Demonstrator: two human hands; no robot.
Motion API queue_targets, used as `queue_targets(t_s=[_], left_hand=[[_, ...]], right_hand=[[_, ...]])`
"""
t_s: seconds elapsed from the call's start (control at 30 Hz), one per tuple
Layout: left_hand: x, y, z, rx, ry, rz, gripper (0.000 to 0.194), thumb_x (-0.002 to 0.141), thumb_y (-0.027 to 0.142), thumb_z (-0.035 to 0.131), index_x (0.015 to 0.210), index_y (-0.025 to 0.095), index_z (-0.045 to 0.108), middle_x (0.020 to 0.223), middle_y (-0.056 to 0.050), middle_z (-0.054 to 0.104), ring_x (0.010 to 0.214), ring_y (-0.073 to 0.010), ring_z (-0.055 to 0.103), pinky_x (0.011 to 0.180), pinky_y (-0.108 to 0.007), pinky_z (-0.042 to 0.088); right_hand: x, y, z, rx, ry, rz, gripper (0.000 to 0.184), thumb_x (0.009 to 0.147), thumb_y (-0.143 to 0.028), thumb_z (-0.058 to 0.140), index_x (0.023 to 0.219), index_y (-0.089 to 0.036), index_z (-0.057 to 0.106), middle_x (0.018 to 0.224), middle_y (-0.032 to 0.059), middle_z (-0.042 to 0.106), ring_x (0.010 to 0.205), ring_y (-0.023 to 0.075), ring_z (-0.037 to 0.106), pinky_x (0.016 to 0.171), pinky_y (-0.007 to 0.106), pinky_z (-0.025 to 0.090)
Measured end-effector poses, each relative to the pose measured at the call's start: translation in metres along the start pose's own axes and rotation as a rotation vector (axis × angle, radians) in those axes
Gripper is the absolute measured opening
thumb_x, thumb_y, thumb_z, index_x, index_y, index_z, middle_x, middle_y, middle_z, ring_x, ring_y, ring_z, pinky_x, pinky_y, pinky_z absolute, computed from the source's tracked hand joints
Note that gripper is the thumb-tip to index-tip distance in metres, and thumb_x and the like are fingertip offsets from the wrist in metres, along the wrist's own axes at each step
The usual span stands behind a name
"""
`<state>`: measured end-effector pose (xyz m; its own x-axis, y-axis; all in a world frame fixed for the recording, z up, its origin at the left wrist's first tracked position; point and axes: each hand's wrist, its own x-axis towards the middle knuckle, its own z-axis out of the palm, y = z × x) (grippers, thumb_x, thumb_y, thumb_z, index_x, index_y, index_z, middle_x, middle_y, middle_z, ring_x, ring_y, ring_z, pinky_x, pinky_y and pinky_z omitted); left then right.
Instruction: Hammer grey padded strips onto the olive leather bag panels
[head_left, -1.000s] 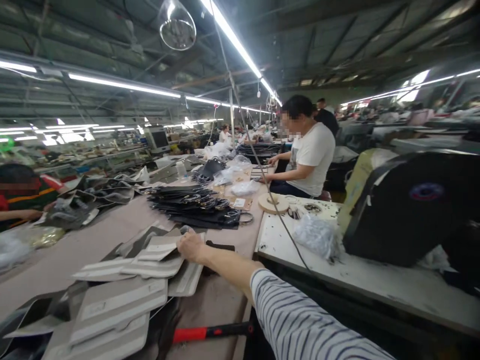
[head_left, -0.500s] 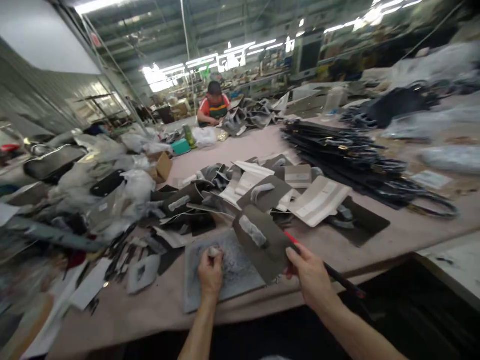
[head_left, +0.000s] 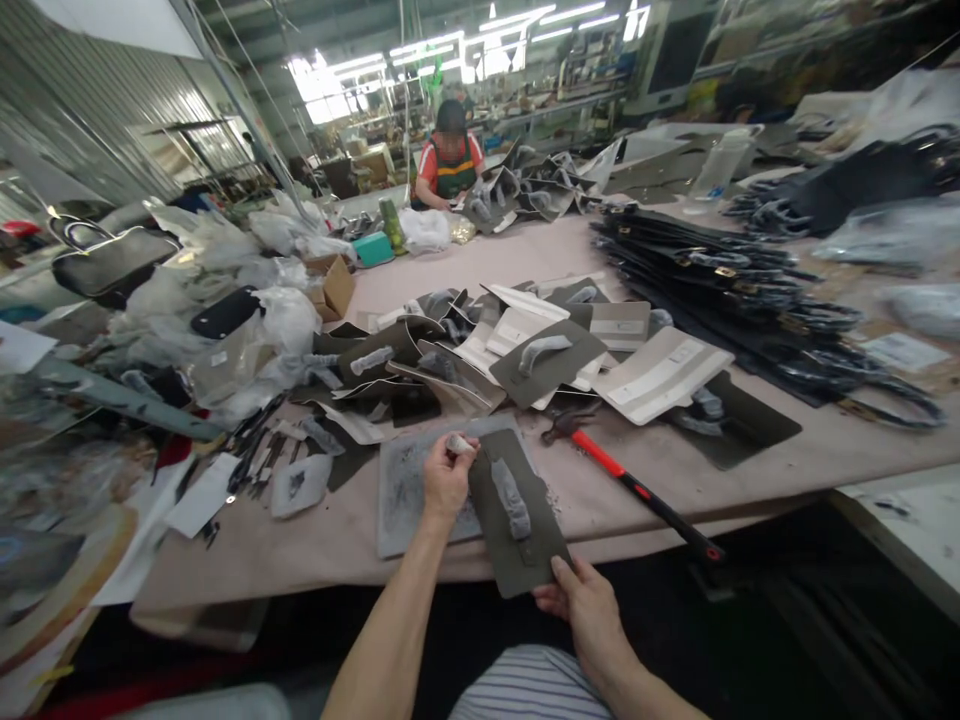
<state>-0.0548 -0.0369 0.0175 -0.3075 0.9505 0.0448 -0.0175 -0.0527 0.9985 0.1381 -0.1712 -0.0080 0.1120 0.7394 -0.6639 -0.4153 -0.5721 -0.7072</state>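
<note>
My right hand (head_left: 589, 610) grips the near right corner of a dark grey-green bag panel (head_left: 534, 562), thumb on top. A plastic-wrapped handle (head_left: 511, 500) is fixed along the panel's middle. Closed in a pinch, my left hand (head_left: 448, 480) holds a small whitish piece (head_left: 457, 443) beside the panel's far left corner; whether it also grips the panel cannot be made out. Under both lies a worn grey board (head_left: 401, 490), partly covered by the panel. A hammer (head_left: 607, 460) with a red and black handle rests on the table, right of the panel.
Similar panels (head_left: 555, 350) are heaped behind the board. Black bags (head_left: 697, 280) are stacked at right. A small clear tray (head_left: 302, 487), loose strips and plastic-wrapped goods (head_left: 285, 315) lie left. Across the table (head_left: 517, 255) a person (head_left: 450, 165) in an apron sits working.
My right hand has brought the panel nearer to me and turned it more lengthwise. My left hand has moved right and up to the panel's corner. The hammer is now fully exposed.
</note>
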Motion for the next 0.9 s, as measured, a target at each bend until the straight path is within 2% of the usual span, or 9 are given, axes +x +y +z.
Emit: queue_targets(t_s=[0.1, 0.2, 0.43, 0.53, 0.6, 0.73, 0.77, 0.9], left_hand=[[0.006, -0.004, 0.023, -0.077, -0.092, -0.027, 0.028, 0.079, 0.031, 0.074, 0.100, 0.017, 0.062, 0.095, -0.008, 0.077, 0.086, -0.0193, 0.074, 0.086, -0.034, 0.058], [0.008, -0.013, 0.036, -0.071, -0.133, -0.030, 0.022, 0.079, 0.030, 0.074, 0.094, 0.017, 0.064, 0.094, -0.008, 0.077, 0.087, -0.0191, 0.073, 0.087, -0.033, 0.058], [0.008, -0.020, 0.039, -0.104, -0.138, -0.071, 0.029, 0.079, 0.035, 0.076, 0.096, 0.017, 0.062, 0.095, -0.008, 0.076, 0.089, -0.0196, 0.074, 0.091, -0.036, 0.057], [0.011, -0.021, 0.041, -0.110, -0.110, -0.105, 0.033, 0.078, 0.039, 0.077, 0.097, 0.018, 0.061, 0.094, -0.008, 0.076, 0.086, -0.0196, 0.074, 0.090, -0.036, 0.057], [0.013, -0.024, 0.043, -0.103, -0.093, -0.114, 0.032, 0.078, 0.039, 0.077, 0.096, 0.018, 0.061, 0.092, -0.007, 0.077, 0.084, -0.0193, 0.074, 0.088, -0.036, 0.057], [0.015, -0.028, 0.046, -0.071, -0.074, -0.102, 0.025, 0.079, 0.033, 0.077, 0.092, 0.017, 0.062, 0.089, -0.007, 0.077, 0.082, -0.0190, 0.074, 0.084, -0.033, 0.058], [0.015, -0.028, 0.047, -0.063, -0.075, -0.097, 0.024, 0.080, 0.032, 0.076, 0.091, 0.017, 0.062, 0.089, -0.007, 0.077, 0.082, -0.0188, 0.074, 0.084, -0.032, 0.057], [0.015, -0.026, 0.047, -0.034, -0.086, -0.081, 0.019, 0.080, 0.029, 0.074, 0.090, 0.017, 0.064, 0.088, -0.006, 0.076, 0.081, -0.0182, 0.073, 0.083, -0.031, 0.057]], right_hand=[[-0.001, 0.011, -0.005, 0.030, 0.006, 0.014, 0.063, 0.054, -0.057, 0.087, 0.097, -0.014, 0.067, 0.070, 0.0037, 0.073, 0.057, 0.0179, 0.068, 0.051, 0.027, 0.058], [0.000, 0.015, -0.013, 0.055, 0.008, 0.013, 0.062, 0.057, -0.057, 0.087, 0.099, -0.015, 0.067, 0.073, 0.0038, 0.074, 0.060, 0.0183, 0.070, 0.054, 0.027, 0.059], [0.002, 0.015, -0.016, 0.021, -0.023, 0.082, 0.060, 0.061, -0.053, 0.084, 0.105, -0.017, 0.066, 0.081, 0.0047, 0.075, 0.065, 0.0208, 0.072, 0.057, 0.030, 0.059], [0.005, 0.015, -0.023, -0.160, -0.021, 0.065, 0.057, 0.065, -0.053, 0.077, 0.109, -0.018, 0.066, 0.093, 0.0073, 0.075, 0.074, 0.0247, 0.074, 0.057, 0.033, 0.057], [0.011, 0.010, -0.034, -0.359, 0.013, -0.033, 0.052, 0.068, -0.054, 0.072, 0.107, -0.019, 0.067, 0.097, 0.0083, 0.075, 0.080, 0.0260, 0.073, 0.059, 0.034, 0.056], [0.029, -0.018, -0.065, -0.647, 0.127, -0.386, 0.046, 0.079, -0.056, 0.059, 0.108, -0.020, 0.066, 0.108, 0.0107, 0.073, 0.101, 0.0273, 0.069, 0.089, 0.042, 0.054], [0.035, -0.029, -0.073, -0.701, 0.168, -0.467, 0.045, 0.081, -0.055, 0.057, 0.109, -0.020, 0.066, 0.109, 0.0113, 0.072, 0.101, 0.0273, 0.068, 0.092, 0.043, 0.053], [0.059, -0.074, -0.095, -0.983, 0.300, -0.799, 0.039, 0.087, -0.045, 0.049, 0.111, -0.017, 0.063, 0.107, 0.0137, 0.068, 0.097, 0.0284, 0.065, 0.087, 0.043, 0.052]])
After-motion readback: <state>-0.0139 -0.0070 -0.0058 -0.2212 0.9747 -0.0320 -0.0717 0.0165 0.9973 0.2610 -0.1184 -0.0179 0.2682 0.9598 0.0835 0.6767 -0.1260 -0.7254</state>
